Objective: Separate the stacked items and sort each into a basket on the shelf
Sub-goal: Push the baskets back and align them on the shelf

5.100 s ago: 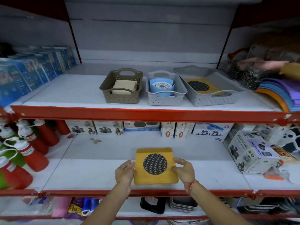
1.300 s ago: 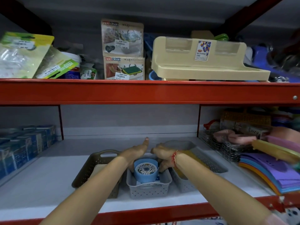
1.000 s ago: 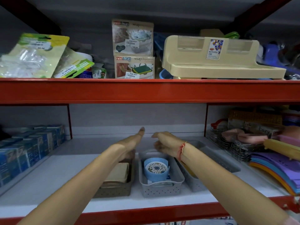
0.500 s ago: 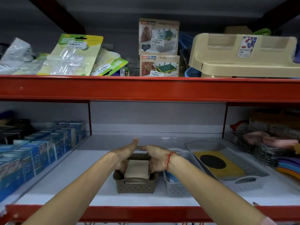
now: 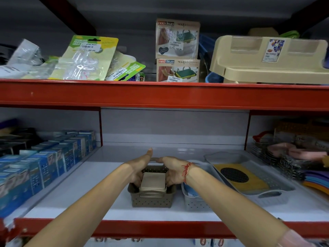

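A: Where's the beige box (image 5: 152,181)?
B: In the brown basket (image 5: 151,199), long axis running twelve to six. Left hand (image 5: 140,166) is at its nine o'clock, right hand (image 5: 172,169) at three, equally near.
A: Gripping it?
B: Both curl inside the basket walls against the box; fingertips hidden, so I cannot tell

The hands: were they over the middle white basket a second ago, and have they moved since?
Yes. Both hands, left and right, shifted left from the white basket to the brown basket.

Shop, red shelving (image 5: 160,94), price-stickered soap-dispenser boxes (image 5: 177,50) (Nine Mart labels), stacked stock
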### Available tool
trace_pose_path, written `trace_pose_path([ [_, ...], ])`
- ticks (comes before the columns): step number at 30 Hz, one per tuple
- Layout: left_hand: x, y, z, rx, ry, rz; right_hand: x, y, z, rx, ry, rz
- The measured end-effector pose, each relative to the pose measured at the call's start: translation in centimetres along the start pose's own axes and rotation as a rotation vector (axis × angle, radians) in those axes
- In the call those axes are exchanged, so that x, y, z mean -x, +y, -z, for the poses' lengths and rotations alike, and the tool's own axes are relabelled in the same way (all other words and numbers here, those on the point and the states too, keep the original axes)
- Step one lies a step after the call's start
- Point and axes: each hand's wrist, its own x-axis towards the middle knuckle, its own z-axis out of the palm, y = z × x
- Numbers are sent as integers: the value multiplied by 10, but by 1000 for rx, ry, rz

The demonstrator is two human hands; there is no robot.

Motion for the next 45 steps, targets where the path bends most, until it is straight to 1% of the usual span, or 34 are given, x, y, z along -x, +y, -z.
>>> trace_pose_path([
  [2, 0, -2, -3, -63, 50, -35, 7, -3, -3, -56, -21, 45],
  [3, -1, -4, -5, -125, 89, -80, 4, -4, -3, 5, -27, 70],
  [4, -1, -6, -8, -200, 130, -139, 5, -5, -2, 126, -20, 105],
  [5, -1, -9, -12, -273, 165, -213, 0, -4, 0, 234, 40, 163],
  [7, 1, -14, -17, -400, 192, -412, -10, -2, 12, 434, 226, 310],
  [9, 6, -18, -20, -534, 148, -573, -5, 4, 28, 589, 351, 404],
  [10, 10, -20, -23, -587, 113, -609, 0, 12, 39, 669, 374, 452],
  [12, 18, -26, -27, -709, 70, -636, 11, 31, 56, 834, 358, 495],
  [15, 28, -40, -40, -989, 73, -660, 28, 55, 68, 1037, 277, 517],
  [17, 31, -51, -46, -1135, 106, -662, 38, 63, 72, 1085, 230, 534],
  [18, 31, -54, -48, -1161, 128, -655, 41, 65, 74, 1089, 204, 542],
  [22, 35, -62, -57, -1179, 223, -705, 56, 70, 77, 1093, 129, 563],
  [27, 48, -70, -68, -1194, 303, -743, 71, 81, 74, 1072, 119, 659],
  [30, 61, -74, -73, -1176, 310, -747, 81, 87, 74, 1060, 120, 699],
  [35, 80, -78, -82, -1160, 316, -699, 91, 96, 75, 1075, 136, 714],
  [37, 84, -79, -83, -1138, 305, -671, 93, 97, 73, 1097, 142, 713],
  [39, 87, -79, -85, -1122, 303, -646, 97, 97, 74, 1120, 109, 689],
  [41, 89, -78, -88, -1104, 302, -632, 100, 94, 78, 1095, 101, 676],
  [42, 91, -76, -90, -1091, 306, -631, 102, 91, 84, 1047, 143, 683],
  [43, 93, -75, -92, -1074, 315, -635, 102, 87, 92, 1003, 226, 699],
  [45, 97, -73, -97, -1047, 337, -657, 97, 80, 116, 988, 442, 719],
])
